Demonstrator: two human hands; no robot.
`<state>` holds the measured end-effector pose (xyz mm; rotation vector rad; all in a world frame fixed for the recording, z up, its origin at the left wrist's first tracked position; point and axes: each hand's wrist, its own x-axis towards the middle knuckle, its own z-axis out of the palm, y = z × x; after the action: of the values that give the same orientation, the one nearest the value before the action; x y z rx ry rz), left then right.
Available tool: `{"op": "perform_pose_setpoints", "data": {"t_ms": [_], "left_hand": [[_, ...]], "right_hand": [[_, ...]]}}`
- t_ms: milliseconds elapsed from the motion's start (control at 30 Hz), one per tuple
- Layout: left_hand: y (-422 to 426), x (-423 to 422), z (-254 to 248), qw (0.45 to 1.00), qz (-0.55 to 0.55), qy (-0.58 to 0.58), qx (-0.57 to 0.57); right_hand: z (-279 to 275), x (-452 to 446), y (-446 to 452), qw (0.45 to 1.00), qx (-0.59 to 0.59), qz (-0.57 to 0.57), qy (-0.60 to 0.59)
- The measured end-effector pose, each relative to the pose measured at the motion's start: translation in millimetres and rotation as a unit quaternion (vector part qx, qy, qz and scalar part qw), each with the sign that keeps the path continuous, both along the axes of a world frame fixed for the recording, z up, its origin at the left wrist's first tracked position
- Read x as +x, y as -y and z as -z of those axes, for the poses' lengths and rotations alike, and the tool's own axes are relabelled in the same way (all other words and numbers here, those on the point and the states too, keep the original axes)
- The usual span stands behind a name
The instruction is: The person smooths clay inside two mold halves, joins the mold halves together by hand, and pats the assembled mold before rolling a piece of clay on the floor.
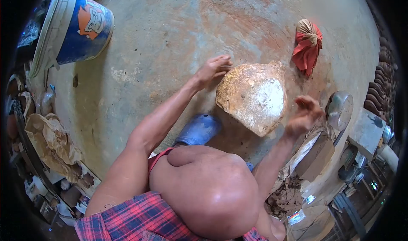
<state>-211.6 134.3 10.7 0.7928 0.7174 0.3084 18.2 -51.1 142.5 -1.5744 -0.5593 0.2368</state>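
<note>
A pale, rough-edged block (pixel 250 96), like a stone or wooden slab, stands on the floor in front of me, its top smeared white and ochre. Just off its upper left edge is my left hand (pixel 213 70), fingers drawn together around something thin that I cannot make out. To the right of the block, my right hand (pixel 304 115) is raised with fingers loosely curled and apart, and I see nothing in it. A blue clog (pixel 198 129) shows below the block's left side.
A blue and white bucket (pixel 85 28) stands at upper left. A tied red and tan cloth bundle (pixel 307 45) lies beyond the block. Brown clay lumps (pixel 287 198) sit at lower right, crumpled brown paper (pixel 53 141) at left. Stacked dark curved pieces (pixel 378 86) line the right edge.
</note>
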Motion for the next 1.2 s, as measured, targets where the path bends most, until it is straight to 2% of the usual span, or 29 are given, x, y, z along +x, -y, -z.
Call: {"op": "perform_pose_setpoints", "data": {"t_ms": [33,67,133,200,233,267,333,367,400,467,500,667,800,867,933,1000,1067,1133,1200], "left_hand": [[2,-14,2,0.999,-0.023,-0.028,-0.031],[7,-25,3,0.995,-0.045,-0.056,-0.066],[25,-28,1,0.993,-0.060,-0.077,-0.060],[46,-17,0,0.989,-0.070,-0.116,0.050],[52,-8,-11,0.979,-0.080,-0.131,0.131],[61,0,-22,0.980,-0.075,-0.125,0.134],[73,17,-35,0.911,-0.019,-0.269,0.313],[75,22,-34,0.913,-0.057,-0.284,0.288],[75,24,-36,0.916,-0.049,-0.269,0.294],[75,25,-37,0.921,-0.067,-0.262,0.279],[74,27,-37,0.924,-0.060,-0.250,0.283],[75,35,-31,0.931,-0.083,-0.244,0.259],[61,70,-30,0.926,-0.112,-0.258,0.253],[57,89,-27,0.918,-0.140,-0.266,0.260],[45,112,-22,0.926,-0.140,-0.238,0.257],[41,125,-20,0.934,-0.144,-0.211,0.250],[40,132,-23,0.918,-0.173,-0.236,0.269],[36,129,-22,0.920,-0.132,-0.229,0.288],[28,126,-9,0.932,-0.101,-0.206,0.281]], "right_hand": [[1,7,13,0.996,-0.039,0.069,0.032],[5,12,32,0.997,-0.043,0.062,0.031],[20,18,68,0.956,-0.255,0.140,-0.047],[36,-11,76,0.926,-0.261,0.172,-0.212],[83,-13,96,0.949,-0.232,0.113,-0.179],[123,-11,116,0.967,-0.202,0.057,-0.144],[103,-26,100,0.959,-0.239,0.066,-0.140],[88,-36,88,0.947,-0.282,0.067,-0.141],[76,-43,78,0.948,-0.275,0.083,-0.135],[58,-49,63,0.933,-0.341,0.085,-0.079],[71,-44,70,0.936,-0.332,0.103,-0.064],[66,-30,56,0.941,-0.304,0.122,-0.085],[61,22,28,0.941,-0.329,0.066,-0.052],[53,49,12,0.938,-0.335,0.025,-0.080],[88,85,4,0.945,-0.322,0.061,-0.021],[57,94,-13,0.938,-0.343,0.015,-0.043],[59,110,-19,0.931,-0.363,0.013,-0.033],[73,125,-5,0.924,-0.382,0.010,-0.026],[98,129,16,0.981,-0.130,0.018,-0.142]]}}
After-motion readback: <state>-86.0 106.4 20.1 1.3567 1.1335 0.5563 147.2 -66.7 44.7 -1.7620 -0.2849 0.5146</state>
